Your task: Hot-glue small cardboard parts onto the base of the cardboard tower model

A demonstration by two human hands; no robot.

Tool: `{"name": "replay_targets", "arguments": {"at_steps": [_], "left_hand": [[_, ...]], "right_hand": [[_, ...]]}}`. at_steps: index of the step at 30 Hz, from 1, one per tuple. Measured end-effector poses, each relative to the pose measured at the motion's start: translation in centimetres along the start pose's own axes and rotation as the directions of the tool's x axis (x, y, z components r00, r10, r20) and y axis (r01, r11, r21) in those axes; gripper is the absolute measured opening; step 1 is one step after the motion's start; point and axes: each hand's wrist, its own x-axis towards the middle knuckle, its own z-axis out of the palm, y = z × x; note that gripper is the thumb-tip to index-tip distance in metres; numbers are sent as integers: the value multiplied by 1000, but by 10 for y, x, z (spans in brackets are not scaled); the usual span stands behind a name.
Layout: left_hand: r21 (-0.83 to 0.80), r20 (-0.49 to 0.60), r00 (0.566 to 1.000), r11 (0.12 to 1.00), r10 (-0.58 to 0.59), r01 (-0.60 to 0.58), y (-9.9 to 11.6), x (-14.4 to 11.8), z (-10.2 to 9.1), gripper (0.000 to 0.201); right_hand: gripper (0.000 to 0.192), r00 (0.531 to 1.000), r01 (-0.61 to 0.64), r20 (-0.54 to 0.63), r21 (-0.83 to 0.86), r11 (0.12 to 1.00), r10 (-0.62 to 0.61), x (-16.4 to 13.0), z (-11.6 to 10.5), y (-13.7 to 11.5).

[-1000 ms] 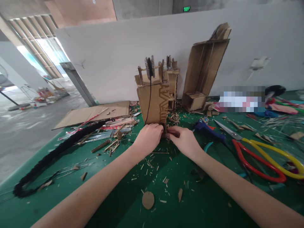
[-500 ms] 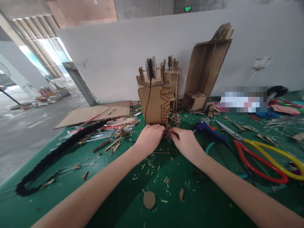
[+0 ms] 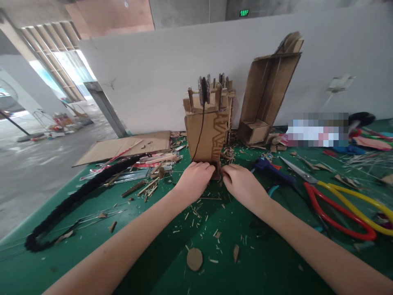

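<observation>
An upright cardboard model [image 3: 202, 131] stands in front of me, with a wheel [image 3: 204, 90] on a stick axle at its top. From the wheel a black cord [image 3: 200, 137] runs down the front to my left hand. My left hand [image 3: 196, 178] is closed over the low front part of the model, knuckles up and fingertips hidden. At the right edge of that same low part, my right hand [image 3: 239, 180] is closed with thumb and fingers together. Any small piece between its fingertips is too hidden to make out.
Large scissors [image 3: 337, 205] with red and yellow handles and a blue glue gun [image 3: 273, 170] lie at the right. A fuzzy black strip [image 3: 82, 196] curves along the left. A cardboard disc [image 3: 194, 259] lies in front; a tall cardboard piece [image 3: 267, 90] leans on the wall.
The model has shifted and turned slightly to the right, covering more of the cardboard piece behind it. My hands stay at its base, with more of the low front part showing between them.
</observation>
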Motion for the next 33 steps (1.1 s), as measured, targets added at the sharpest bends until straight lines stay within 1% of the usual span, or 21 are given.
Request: {"name": "replay_targets", "arguments": {"at_steps": [3, 5, 7, 9, 11, 12, 13, 14, 15, 16, 17, 19, 21, 24, 26, 29, 31, 33], "left_hand": [[14, -20, 1000, 1000, 16, -16, 4, -3, -5, 16], [11, -74, 997, 1000, 24, -23, 4, -10, -12, 23], [16, -147, 989, 1000, -1, 3, -3, -25, -21, 28], [48, -221, 972, 995, -73, 86, -19, -48, -29, 22], [86, -264, 942, 968, -206, 235, -43, -75, -34, 16], [93, -262, 922, 943, -286, 320, -56, -89, -36, 14], [84, -228, 902, 916, -367, 393, -68, -101, -36, 14], [67, -148, 895, 899, -421, 434, -79, -111, -36, 15], [64, -48, 898, 896, -437, 439, -88, -118, -34, 17], [66, 12, 886, 884, -464, 462, -94, -123, -32, 21], [58, 40, 876, 876, -481, 478, -98, -125, -30, 25], [38, 78, 885, 889, -459, 457, -101, -124, -25, 30], [6, 121, 904, 911, -411, 413, -100, -120, -21, 32], [-51, 167, 919, 928, -356, 369, -100, -118, -19, 35], [-76, 158, 928, 933, -338, 353, -104, -121, -23, 35], [-105, 153, 940, 941, -306, 323, -117, -132, -35, 37], [-123, 188, 935, 937, -301, 327, -130, -141, -46, 37], [-136, 258, 888, 896, -380, 422, -145, -152, -58, 40]], "right_hand": [[19, 1000, 1, -7, -3, 1000, -1, 0, 0, 1], [20, 1000, -6, -10, 12, 1000, 7, -1, 0, 1], [21, 1000, -8, -11, 39, 999, 9, -1, 1, 0], [21, 1000, -15, -10, 66, 998, 16, -1, 1, 0], [21, 1000, -28, -4, 80, 996, 29, -1, 0, -1], [21, 999, -34, -1, 83, 996, 35, -1, 0, -1], [21, 999, -39, -1, 83, 996, 39, -1, 0, -1], [21, 999, -40, 0, 83, 996, 40, -1, 0, -1], [21, 999, -43, 0, 81, 996, 43, -1, 0, -1], [21, 999, -46, 0, 79, 996, 46, -1, 0, -1], [21, 999, -47, 2, 78, 996, 47, -1, 0, -1], [21, 999, -46, 4, 80, 996, 46, -2, 0, -1], [21, 999, -46, 2, 87, 995, 46, -1, 0, -1], [21, 999, -46, 4, 93, 995, 46, -1, 0, -1], [20, 999, -51, 7, 86, 995, 51, -2, -1, -1], [20, 998, -62, 11, 63, 996, 61, -2, 0, -1], [20, 998, -60, 13, 61, 996, 60, -2, 0, -1], [20, 998, -56, 12, 66, 996, 55, -1, 0, -1]]}}
